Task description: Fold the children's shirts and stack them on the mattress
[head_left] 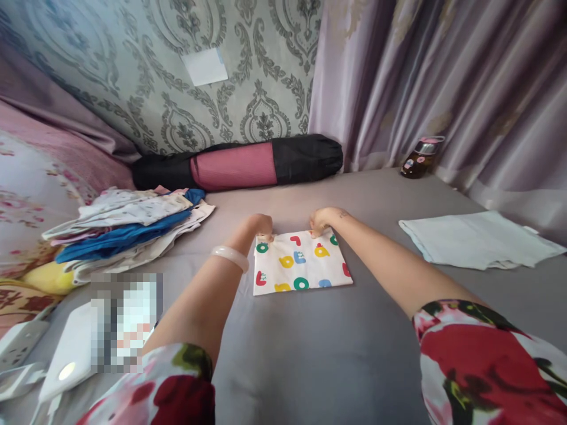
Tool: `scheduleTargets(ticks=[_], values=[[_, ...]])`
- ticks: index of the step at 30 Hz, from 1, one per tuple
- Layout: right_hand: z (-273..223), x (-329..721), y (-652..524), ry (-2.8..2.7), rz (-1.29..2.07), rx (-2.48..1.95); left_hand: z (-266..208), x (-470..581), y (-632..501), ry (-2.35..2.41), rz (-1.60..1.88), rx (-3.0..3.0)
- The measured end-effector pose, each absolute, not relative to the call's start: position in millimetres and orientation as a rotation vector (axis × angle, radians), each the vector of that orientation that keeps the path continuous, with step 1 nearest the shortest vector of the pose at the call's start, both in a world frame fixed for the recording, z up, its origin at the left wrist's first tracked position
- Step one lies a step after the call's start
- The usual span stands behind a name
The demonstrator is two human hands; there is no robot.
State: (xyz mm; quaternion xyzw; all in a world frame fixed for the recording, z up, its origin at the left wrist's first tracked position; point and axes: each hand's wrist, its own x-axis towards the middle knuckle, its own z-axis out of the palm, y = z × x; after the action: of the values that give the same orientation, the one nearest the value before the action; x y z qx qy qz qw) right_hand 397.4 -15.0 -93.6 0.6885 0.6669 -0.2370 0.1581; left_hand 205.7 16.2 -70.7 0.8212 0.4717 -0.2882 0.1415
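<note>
Fingers (267, 237) of the left hand (260, 226) curl down on the far edge of a folded white cloth (292, 273), near its left corner. The right hand (322, 221) bends down the same way near the far right corner. The two hands are apart, and I cannot tell if they pinch the cloth or just press on it. It has red, blue, green and yellow letters and lies flat on a gray sheet (310, 348). A white bangle (230, 258) is on the left arm. Off to the right lies a pale folded garment (478, 239). Off to the left is a pile of clothes (133, 218). Farther back are a long pink and black mat bag (234, 165) and a brown bottle (417, 160) by the purple curtain (390, 82).
</note>
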Motion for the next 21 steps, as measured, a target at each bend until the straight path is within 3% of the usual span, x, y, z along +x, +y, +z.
scheduleTargets(ticks=[9, 21], values=[[-88.1, 388.0, -30.6, 1.939, -0.561, 1.94, -72.3, 202.4, 2.5, 1.42, -0.679, 2.41], [-90.0, 391.4, -87.9, 2.214, -0.501, 2.171, -86.1, 173.7, -50.6, 1.594, -0.097, 2.449]])
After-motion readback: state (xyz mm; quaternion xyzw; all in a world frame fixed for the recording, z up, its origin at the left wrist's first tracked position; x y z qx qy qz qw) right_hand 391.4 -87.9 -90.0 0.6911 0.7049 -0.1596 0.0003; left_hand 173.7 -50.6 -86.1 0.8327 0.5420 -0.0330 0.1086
